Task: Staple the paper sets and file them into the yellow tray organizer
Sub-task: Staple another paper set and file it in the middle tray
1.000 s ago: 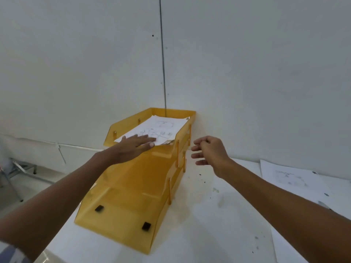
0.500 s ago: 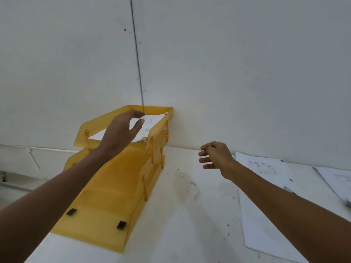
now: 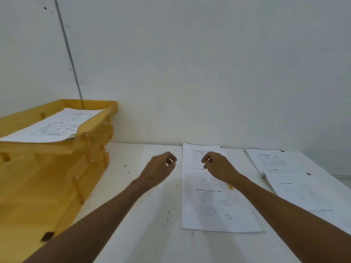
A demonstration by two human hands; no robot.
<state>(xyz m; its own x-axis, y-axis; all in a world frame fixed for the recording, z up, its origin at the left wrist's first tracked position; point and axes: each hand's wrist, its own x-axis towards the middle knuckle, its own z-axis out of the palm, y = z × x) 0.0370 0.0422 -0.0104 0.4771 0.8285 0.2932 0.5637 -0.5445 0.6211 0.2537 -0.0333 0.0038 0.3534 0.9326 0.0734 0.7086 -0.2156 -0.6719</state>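
The yellow tray organizer (image 3: 94, 126) stands at the left against the wall, three tiers high. A printed paper set (image 3: 53, 128) lies in its top tray. A second paper set (image 3: 210, 207) lies flat on the white table in the middle. My left hand (image 3: 160, 168) hovers over the bare table just left of that set, with its fingers loosely curled and holding nothing. Over the top part of the same set hangs my right hand (image 3: 218, 168), also loosely curled and holding nothing. No stapler is in view.
Another paper set (image 3: 296, 179) lies further right on the table (image 3: 144, 236), partly fanned. A small yellow object (image 3: 230, 186) peeks out under my right forearm. The wall closes the back edge of the table.
My left hand left the paper in the top tray and swung right and down over the table. My right hand moved over the middle paper set. The view turned right.
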